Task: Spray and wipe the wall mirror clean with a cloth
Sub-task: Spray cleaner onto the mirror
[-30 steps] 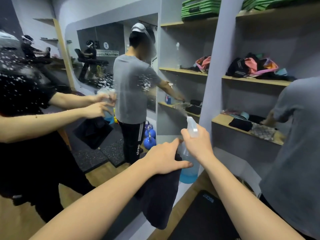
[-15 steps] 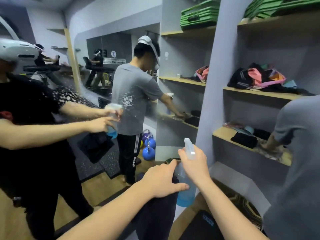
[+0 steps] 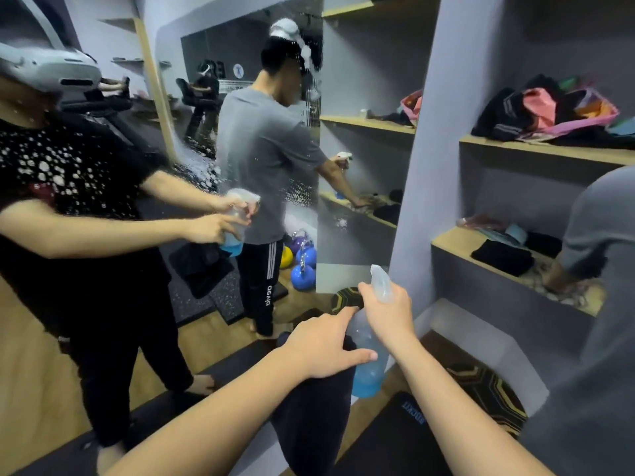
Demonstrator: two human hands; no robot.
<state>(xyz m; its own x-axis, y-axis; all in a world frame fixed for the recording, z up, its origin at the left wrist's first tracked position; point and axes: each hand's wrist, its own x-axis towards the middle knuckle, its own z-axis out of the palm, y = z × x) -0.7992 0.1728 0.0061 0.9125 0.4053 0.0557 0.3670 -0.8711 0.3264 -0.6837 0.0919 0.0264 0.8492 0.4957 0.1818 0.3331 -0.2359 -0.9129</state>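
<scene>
The right hand (image 3: pixel 390 316) is gripping the neck of a spray bottle (image 3: pixel 369 355) of blue liquid, its nozzle pointing at the wall mirror (image 3: pixel 192 159), which is standing just ahead and is speckled with droplets. The left hand (image 3: pixel 323 345) is clutching a dark cloth (image 3: pixel 314 417) hanging below it, touching the bottle's side.

Both forearms extended forward. Left grip (image 3: pixel 323 348) clutches dark cloth (image 3: pixel 316 417); right grip (image 3: pixel 388 312) wraps spray bottle (image 3: pixel 369 369) neck.
</scene>
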